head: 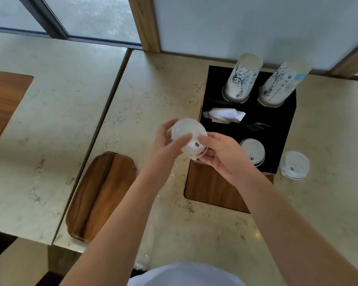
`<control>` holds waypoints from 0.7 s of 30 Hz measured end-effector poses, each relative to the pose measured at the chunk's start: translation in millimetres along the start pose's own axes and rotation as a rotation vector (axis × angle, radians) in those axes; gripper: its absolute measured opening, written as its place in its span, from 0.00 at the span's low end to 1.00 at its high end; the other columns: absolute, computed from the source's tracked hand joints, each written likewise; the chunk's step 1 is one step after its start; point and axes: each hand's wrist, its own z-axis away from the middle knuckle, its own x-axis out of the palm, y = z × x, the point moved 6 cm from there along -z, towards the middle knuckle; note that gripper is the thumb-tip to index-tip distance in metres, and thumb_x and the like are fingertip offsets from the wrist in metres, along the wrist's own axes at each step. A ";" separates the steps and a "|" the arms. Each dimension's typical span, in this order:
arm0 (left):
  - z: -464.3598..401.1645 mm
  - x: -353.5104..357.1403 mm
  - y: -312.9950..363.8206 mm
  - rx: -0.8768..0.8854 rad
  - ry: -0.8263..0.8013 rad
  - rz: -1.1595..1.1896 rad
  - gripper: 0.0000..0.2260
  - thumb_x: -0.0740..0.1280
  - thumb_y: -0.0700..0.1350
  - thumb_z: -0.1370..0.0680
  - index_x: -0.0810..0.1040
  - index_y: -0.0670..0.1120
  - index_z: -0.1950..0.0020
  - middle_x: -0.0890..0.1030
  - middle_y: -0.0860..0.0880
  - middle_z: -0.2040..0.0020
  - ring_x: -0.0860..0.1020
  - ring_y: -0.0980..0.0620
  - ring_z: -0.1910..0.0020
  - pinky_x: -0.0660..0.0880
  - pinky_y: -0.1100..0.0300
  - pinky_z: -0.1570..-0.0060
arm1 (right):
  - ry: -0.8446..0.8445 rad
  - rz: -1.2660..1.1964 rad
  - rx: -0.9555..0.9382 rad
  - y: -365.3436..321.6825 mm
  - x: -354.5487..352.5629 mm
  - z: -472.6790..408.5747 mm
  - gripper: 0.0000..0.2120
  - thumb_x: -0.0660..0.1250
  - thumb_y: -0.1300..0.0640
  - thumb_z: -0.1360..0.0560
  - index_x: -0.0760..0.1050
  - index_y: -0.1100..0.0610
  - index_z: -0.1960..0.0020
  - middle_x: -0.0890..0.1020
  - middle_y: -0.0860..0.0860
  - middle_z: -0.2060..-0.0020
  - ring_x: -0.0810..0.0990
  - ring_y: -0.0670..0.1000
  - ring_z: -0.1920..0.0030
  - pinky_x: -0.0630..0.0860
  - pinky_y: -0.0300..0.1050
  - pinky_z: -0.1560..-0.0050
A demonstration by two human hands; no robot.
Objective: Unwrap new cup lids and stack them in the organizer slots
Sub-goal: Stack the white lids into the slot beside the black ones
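a translucent white stack of lids (188, 139) with a sip hole sits between both hands, left hand (167, 141) and right hand (221, 155) gripping it above the desk (153, 96).

Translucent white plastic lid stack (188, 139), matt black organizer (281, 122), printed white paper cups (241, 79), glossy brown wooden tray (100, 195), polished cream marble counter (153, 89)

Soft, even daylight comes from the frosted window (95, 17) beyond the far left corner of the pale surface (153, 96), which reads bright with no hard glare. Shadows are faint and diffuse, darkest inside the black organizer (281, 129). The whole frame is slightly soft, with smeared detail on the cups (241, 79). Wide-angle distortion bends straight edges near the frame corners.
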 end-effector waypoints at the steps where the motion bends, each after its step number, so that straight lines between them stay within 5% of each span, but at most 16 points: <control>1: 6.4 13.3 -7.7 -0.086 -0.029 0.172 0.27 0.76 0.58 0.29 0.74 0.56 0.32 0.79 0.47 0.36 0.82 0.47 0.41 0.79 0.53 0.46 | 0.025 -0.020 -0.003 2.5 -10.5 14.9 0.11 0.70 0.58 0.22 0.80 0.61 0.41 0.87 0.55 0.51 0.86 0.53 0.51 0.82 0.44 0.52; 3: 18.6 45.0 -24.1 -0.244 -0.118 0.432 0.23 0.72 0.61 0.27 0.79 0.52 0.36 0.79 0.45 0.38 0.80 0.43 0.41 0.77 0.48 0.46 | 0.089 -0.031 -0.022 10.0 -31.0 41.7 0.12 0.71 0.57 0.22 0.80 0.61 0.41 0.87 0.56 0.51 0.86 0.53 0.51 0.82 0.42 0.53; 7: 40.8 105.6 -61.6 -0.416 -0.240 0.676 0.22 0.63 0.58 0.20 0.73 0.49 0.31 0.70 0.37 0.34 0.74 0.39 0.42 0.72 0.46 0.45 | 0.217 -0.031 -0.081 25.5 -65.7 82.3 0.12 0.73 0.56 0.23 0.81 0.62 0.43 0.87 0.56 0.51 0.87 0.54 0.50 0.83 0.42 0.55; 10: 50.8 138.5 -82.8 -0.499 -0.203 0.670 0.22 0.62 0.58 0.20 0.74 0.48 0.31 0.76 0.36 0.35 0.74 0.38 0.39 0.73 0.45 0.42 | 0.335 0.047 -0.128 35.2 -94.5 101.3 0.13 0.74 0.54 0.24 0.82 0.60 0.43 0.87 0.53 0.52 0.87 0.52 0.50 0.84 0.46 0.54; 14: 48.2 164.1 -97.5 -0.529 -0.094 0.562 0.20 0.63 0.56 0.22 0.77 0.47 0.35 0.82 0.38 0.46 0.80 0.40 0.50 0.77 0.48 0.47 | 0.406 0.236 -0.129 43.0 -138.7 111.4 0.12 0.70 0.46 0.22 0.84 0.54 0.49 0.88 0.50 0.57 0.87 0.47 0.56 0.83 0.41 0.59; 17: 44.6 176.4 -108.9 -0.546 -0.009 0.558 0.21 0.65 0.57 0.23 0.79 0.49 0.35 0.84 0.38 0.48 0.79 0.39 0.48 0.75 0.43 0.40 | 0.593 0.339 -0.136 44.6 -194.8 112.9 0.14 0.67 0.43 0.21 0.83 0.53 0.55 0.85 0.46 0.64 0.84 0.47 0.60 0.81 0.39 0.62; 19: 47.0 185.7 -118.0 -0.590 0.014 0.606 0.22 0.65 0.60 0.23 0.81 0.49 0.36 0.84 0.37 0.47 0.80 0.37 0.47 0.75 0.36 0.41 | 0.764 0.605 -0.176 39.9 -238.1 108.8 0.11 0.70 0.45 0.24 0.80 0.52 0.49 0.83 0.44 0.58 0.83 0.48 0.55 0.74 0.37 0.61; 21: 52.3 196.0 -125.8 -0.654 0.010 0.667 0.25 0.63 0.63 0.23 0.82 0.48 0.37 0.83 0.35 0.44 0.82 0.34 0.46 0.78 0.36 0.46 | 0.853 0.863 -0.188 34.1 -275.0 95.4 0.21 0.73 0.47 0.27 0.75 0.55 0.38 0.81 0.49 0.46 0.80 0.53 0.45 0.71 0.42 0.54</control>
